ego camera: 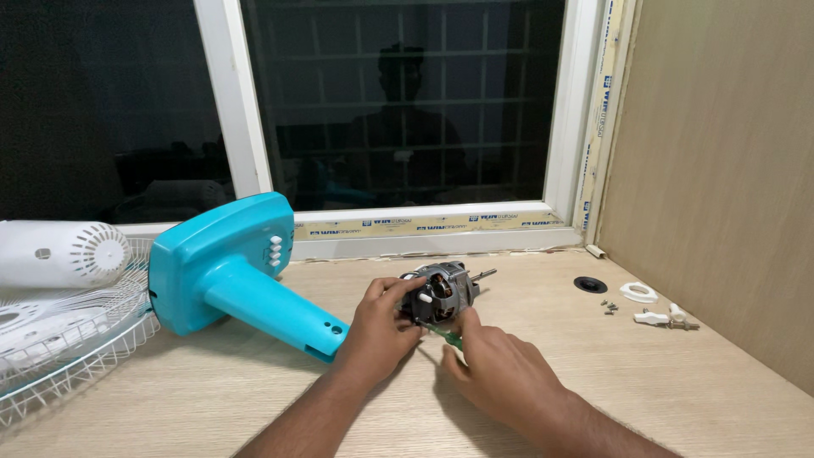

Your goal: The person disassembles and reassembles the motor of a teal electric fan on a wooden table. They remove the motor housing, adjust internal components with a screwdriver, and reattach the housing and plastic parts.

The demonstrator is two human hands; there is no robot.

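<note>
Partly hidden: grey metal fan motor (443,291) with exposed copper windings, mid-table behind fingers | left hand (377,326) fingers curled gripping motor's side | right hand (498,371) pinches green-handled screwdriver (442,333), tip hidden against motor | white wire fan guard (59,339) cut off left

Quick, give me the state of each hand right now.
Left hand: closed on the fan motor, steadying it on the table.
Right hand: closed on a green-handled screwdriver, tip at the motor.
</note>
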